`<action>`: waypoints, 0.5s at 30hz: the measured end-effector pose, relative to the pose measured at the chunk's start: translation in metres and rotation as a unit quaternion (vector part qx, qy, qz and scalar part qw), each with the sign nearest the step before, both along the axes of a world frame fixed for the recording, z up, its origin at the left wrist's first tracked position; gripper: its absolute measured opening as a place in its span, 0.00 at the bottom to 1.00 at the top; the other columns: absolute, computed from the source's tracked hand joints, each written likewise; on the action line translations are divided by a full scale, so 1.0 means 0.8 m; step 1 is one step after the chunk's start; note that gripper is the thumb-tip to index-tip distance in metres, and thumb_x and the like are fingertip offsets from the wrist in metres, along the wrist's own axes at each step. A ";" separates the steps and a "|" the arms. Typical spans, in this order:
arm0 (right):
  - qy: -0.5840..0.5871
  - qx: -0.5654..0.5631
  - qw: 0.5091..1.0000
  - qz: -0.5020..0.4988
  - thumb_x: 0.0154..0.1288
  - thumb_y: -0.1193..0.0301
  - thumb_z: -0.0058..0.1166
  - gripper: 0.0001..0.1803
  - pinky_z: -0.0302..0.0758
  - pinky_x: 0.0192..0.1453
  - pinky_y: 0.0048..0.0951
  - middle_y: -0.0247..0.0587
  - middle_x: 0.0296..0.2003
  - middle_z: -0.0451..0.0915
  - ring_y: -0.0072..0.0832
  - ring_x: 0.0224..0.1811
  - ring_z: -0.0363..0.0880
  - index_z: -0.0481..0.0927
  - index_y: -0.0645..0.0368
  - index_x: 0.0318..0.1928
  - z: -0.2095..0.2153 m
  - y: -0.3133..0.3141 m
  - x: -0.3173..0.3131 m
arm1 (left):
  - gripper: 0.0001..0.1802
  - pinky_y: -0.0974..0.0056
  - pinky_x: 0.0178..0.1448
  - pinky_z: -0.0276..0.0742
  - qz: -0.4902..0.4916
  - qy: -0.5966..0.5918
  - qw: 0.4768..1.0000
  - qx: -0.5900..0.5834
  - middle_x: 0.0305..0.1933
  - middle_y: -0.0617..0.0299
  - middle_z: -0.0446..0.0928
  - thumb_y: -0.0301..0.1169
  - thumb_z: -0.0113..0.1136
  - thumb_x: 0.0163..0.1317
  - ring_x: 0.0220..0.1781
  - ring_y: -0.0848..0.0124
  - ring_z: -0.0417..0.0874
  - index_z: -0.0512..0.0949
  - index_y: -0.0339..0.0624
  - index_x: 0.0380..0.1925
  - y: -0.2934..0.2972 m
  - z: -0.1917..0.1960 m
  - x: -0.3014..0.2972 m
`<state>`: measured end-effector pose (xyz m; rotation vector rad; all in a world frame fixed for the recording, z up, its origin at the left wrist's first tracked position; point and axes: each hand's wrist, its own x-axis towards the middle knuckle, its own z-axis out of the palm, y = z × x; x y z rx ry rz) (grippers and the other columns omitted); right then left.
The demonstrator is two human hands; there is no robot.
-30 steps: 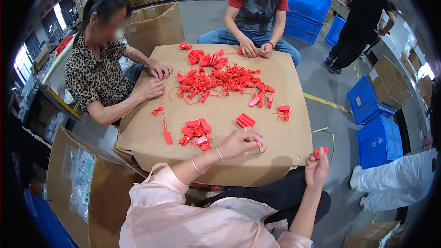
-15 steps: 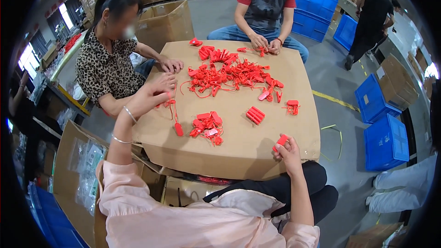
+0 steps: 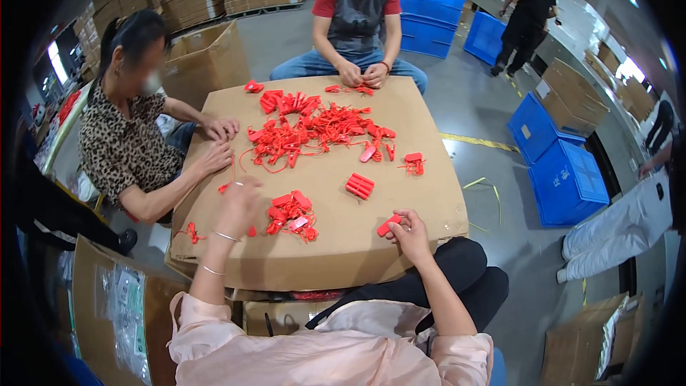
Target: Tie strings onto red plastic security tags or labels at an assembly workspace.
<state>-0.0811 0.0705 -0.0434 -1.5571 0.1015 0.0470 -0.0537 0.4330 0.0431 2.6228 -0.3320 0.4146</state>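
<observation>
My right hand (image 3: 412, 237) pinches a small red oblong plastic piece (image 3: 389, 225) above the near right part of the cardboard table (image 3: 343, 243). Over the table's left side is my left hand (image 3: 241, 204), smeared by motion; whether it holds anything is unclear. Just below it shows a red piece (image 3: 251, 231). To its right lies a small heap of red corded pieces (image 3: 291, 213), one with a pale pink face. A neat block of red pieces (image 3: 359, 186) sits near the middle, and a red piece wound with cord (image 3: 414, 164) lies farther right.
A big tangle of red corded pieces (image 3: 314, 129) covers the far table. A co-worker in leopard print (image 3: 121, 136) sits left, hands on the table; another in a red-sleeved shirt (image 3: 357, 21) handles red pieces opposite. An open carton (image 3: 114, 300) stands near left, blue crates (image 3: 564, 179) right.
My view has shifted to the right. My left hand has moved nearer the small heap; the red piece dangling from it by a cord no longer shows clearly. My right hand keeps its red piece.
</observation>
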 end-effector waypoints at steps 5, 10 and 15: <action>-0.005 0.055 0.998 -0.023 0.60 0.77 0.51 0.14 0.73 0.28 0.20 0.39 0.32 0.76 0.21 0.27 0.77 0.69 0.64 0.47 -0.013 0.011 0.029 | 0.12 0.59 0.57 0.69 -0.243 -0.033 0.966 -0.080 0.47 0.51 0.73 0.26 0.56 0.53 0.52 0.56 0.73 0.75 0.39 0.39 -0.146 -0.035 0.044; -0.198 -0.392 0.898 -0.037 0.52 0.74 0.58 0.11 0.73 0.39 0.32 0.44 0.37 0.74 0.33 0.35 0.75 0.76 0.61 0.38 0.018 -0.020 0.067 | 0.11 0.50 0.63 0.59 -0.264 -0.083 0.960 -0.052 0.48 0.50 0.70 0.31 0.60 0.50 0.58 0.52 0.65 0.75 0.38 0.32 -0.215 -0.075 0.069; -0.304 -0.594 0.744 -0.025 0.51 0.75 0.55 0.09 0.70 0.46 0.38 0.46 0.41 0.72 0.42 0.44 0.70 0.76 0.61 0.36 0.043 -0.061 0.145 | 0.11 0.47 0.64 0.56 -0.265 -0.055 0.963 -0.008 0.48 0.51 0.70 0.34 0.63 0.48 0.60 0.51 0.63 0.75 0.38 0.25 -0.239 -0.071 0.056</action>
